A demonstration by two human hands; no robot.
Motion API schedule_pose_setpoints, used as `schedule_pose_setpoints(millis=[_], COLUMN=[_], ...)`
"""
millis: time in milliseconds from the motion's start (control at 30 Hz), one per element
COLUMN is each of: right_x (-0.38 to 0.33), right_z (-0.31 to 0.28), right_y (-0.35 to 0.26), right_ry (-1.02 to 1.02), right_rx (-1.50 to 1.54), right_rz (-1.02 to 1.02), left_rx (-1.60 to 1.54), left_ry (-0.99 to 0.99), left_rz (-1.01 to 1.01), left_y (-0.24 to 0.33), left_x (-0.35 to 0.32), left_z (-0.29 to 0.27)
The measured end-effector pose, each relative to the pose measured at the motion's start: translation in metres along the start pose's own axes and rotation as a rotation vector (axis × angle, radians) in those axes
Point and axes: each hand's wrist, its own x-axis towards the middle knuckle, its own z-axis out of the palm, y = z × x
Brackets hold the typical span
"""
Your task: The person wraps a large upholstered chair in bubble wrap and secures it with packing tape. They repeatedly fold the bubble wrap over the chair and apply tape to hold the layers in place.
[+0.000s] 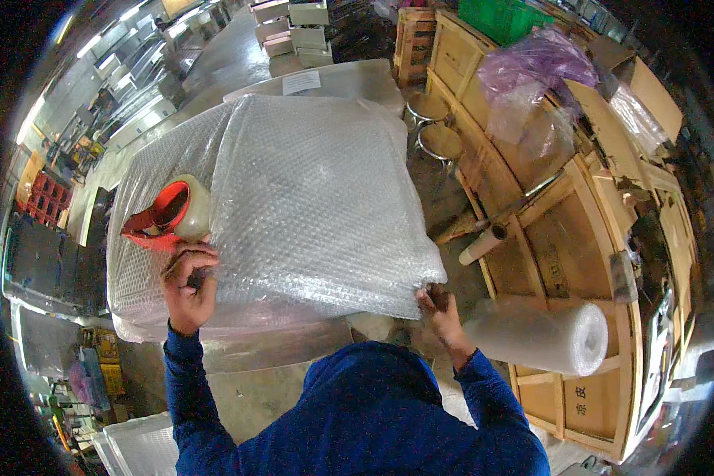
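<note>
A large flat block wrapped in clear bubble wrap (317, 182) lies before me, its loose top sheet spread across it. My right hand (443, 313) is closed on that sheet's near right corner. On the left part of the wrap rests a red tape dispenser (155, 218) with a wide roll of clear tape (197, 214). Just below the roll, my left hand (189, 289) has its fingers curled and pinched together, the fingertips close to or touching the roll. What they pinch, if anything, cannot be made out.
A thick roll of bubble wrap (539, 337) lies to my right against a wooden crate (611, 317). Two round stools (440, 141) stand behind the block's right side. Purple plastic film (535, 59) and a green bin (500, 20) sit at the far right.
</note>
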Motion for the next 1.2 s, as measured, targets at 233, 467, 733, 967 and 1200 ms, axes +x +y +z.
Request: schedule_pose_setpoints(millis=[233, 467, 733, 967, 1200], right_x=[0.002, -0.002, 0.002, 0.008, 0.003], right_z=[0.022, 0.028, 0.031, 0.022, 0.016], right_y=[0.008, 0.011, 0.025, 0.035, -0.023], right_ry=[0.033, 0.116, 0.129, 0.097, 0.41], right_rx=[-0.338, -0.59, -0.527, -0.723, -0.579], right_rz=[-0.281, -0.471, -0.542, -0.682, -0.832], left_rx=[-0.106, 0.322, 0.193, 0.475, 0.307], left_ry=[0.004, 0.212, -0.498, -0.572, -0.519], left_rz=[-0.002, 0.073, 0.261, 0.298, 0.334], left_y=[0.001, 0.066, 0.135, 0.096, 0.076], left_x=[0.005, 0.002, -0.055, -0.096, -0.106], left_z=[-0.002, 0.033, 0.197, 0.23, 0.237])
